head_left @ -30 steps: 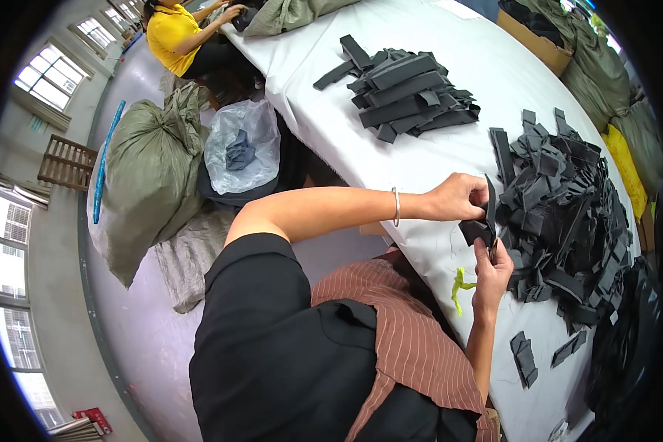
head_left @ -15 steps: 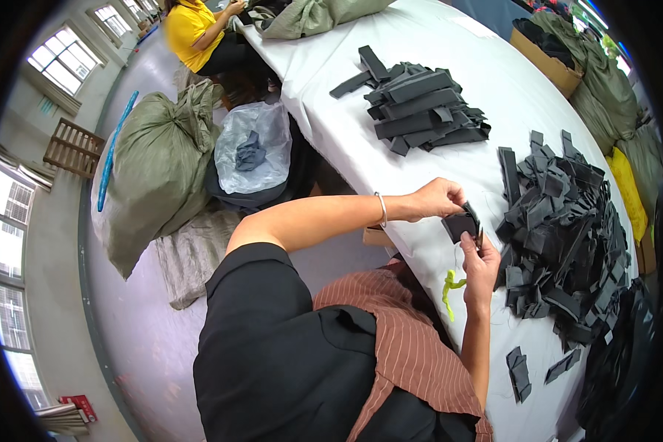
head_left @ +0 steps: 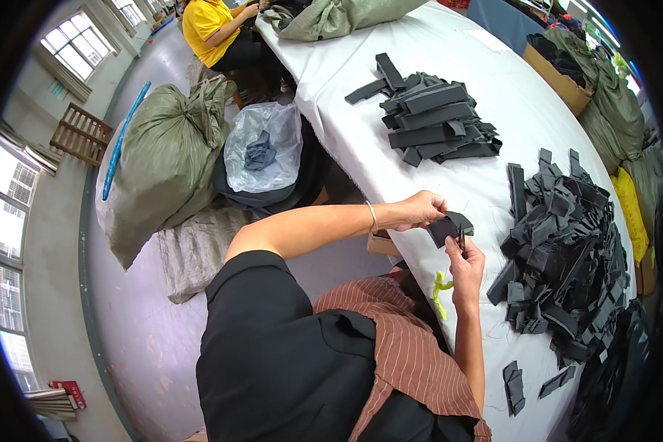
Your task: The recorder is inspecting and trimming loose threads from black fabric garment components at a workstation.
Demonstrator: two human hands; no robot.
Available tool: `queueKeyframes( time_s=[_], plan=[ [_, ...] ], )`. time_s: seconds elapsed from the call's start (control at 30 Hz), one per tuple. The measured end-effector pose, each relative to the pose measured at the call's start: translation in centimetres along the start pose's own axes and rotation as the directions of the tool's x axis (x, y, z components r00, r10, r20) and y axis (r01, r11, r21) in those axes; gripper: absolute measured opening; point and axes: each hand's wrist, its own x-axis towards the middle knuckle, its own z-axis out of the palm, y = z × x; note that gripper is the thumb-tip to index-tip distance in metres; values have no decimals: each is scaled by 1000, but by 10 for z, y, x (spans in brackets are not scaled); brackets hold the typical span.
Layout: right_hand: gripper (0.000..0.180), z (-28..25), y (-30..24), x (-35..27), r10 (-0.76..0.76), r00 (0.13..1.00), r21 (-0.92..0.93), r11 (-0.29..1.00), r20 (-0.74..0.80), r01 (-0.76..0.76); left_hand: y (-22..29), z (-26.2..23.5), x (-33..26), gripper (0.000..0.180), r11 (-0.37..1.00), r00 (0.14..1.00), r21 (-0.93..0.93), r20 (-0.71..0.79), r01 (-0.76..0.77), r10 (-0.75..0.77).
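Note:
My left hand (head_left: 418, 210) pinches one end of a dark grey fabric strip (head_left: 449, 226) over the table's near edge. My right hand (head_left: 465, 267) is closed just below it, fingers round small dark thread snips (head_left: 462, 243) whose tips stand at the strip; the grip hides most of the tool. A lime-green cord or strip (head_left: 441, 295) hangs beside my right wrist. To the right lies a big loose heap of similar dark strips (head_left: 560, 250). Farther up the table is a neater stack of strips (head_left: 442, 118).
White cloth covers the table (head_left: 331, 96). Two small strip bundles (head_left: 514, 387) lie near its lower right. Left of the table stand a plastic-lined tub (head_left: 265, 162) and a bulging green sack (head_left: 166, 155). A person in a yellow top (head_left: 212, 33) sits at the far end.
Both hands have shifted slightly left with the strip, which now lies flatter and shows more of its face. The whole view has also shifted a little.

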Motion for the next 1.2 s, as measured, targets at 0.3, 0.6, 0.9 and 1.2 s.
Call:
queueKeyframes(
  time_s=[0.3,0.6,0.9,1.2],
  plan=[
    [13,2,3,-3,-1,1000,-11,1000,-3,1,-7,-1,0,16,1000,1000,-10,7,14,-14],
    [18,1,3,-11,14,1000,-45,999,-17,-15,-14,1,-2,21,999,1000,-40,-9,-20,20],
    [13,-8,11,-17,39,998,-3,999,-44,-40,-41,14,-10,22,993,995,-70,-31,91,-93],
    [12,-13,2,-25,-84,993,-51,996,-88,79,-22,32,-25,6,991,998,-125,19,-51,54]
  ],
)
